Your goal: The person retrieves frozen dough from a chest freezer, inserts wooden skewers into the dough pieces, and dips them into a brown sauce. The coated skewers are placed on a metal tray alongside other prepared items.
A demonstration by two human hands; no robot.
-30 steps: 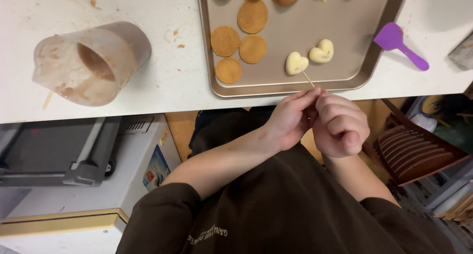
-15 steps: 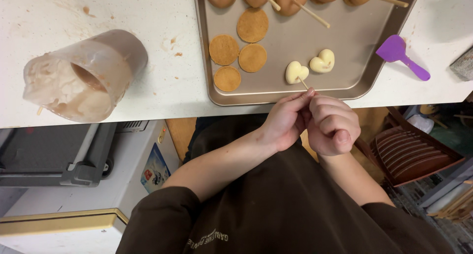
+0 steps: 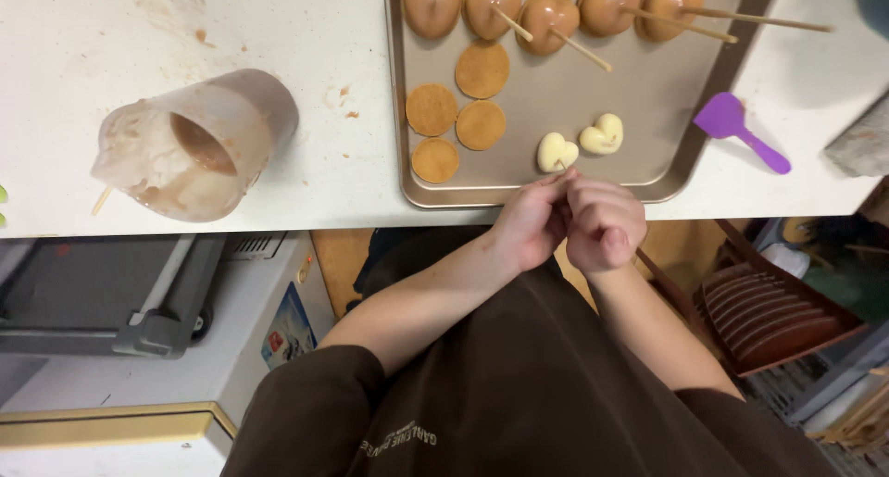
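At lower centre of the frame, left hand point(image 3: 530, 222) and right hand point(image 3: 604, 225) stayed pressed together, both grips pinching a thin skewer point(image 3: 562, 166) just below the white heart candies point(image 3: 581, 142); tray point(image 3: 648, 93) had slid lower.

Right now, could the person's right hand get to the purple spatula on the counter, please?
Probably yes: the right hand is by the counter edge, and bare counter lies between it and the purple spatula, beside the baking tray.
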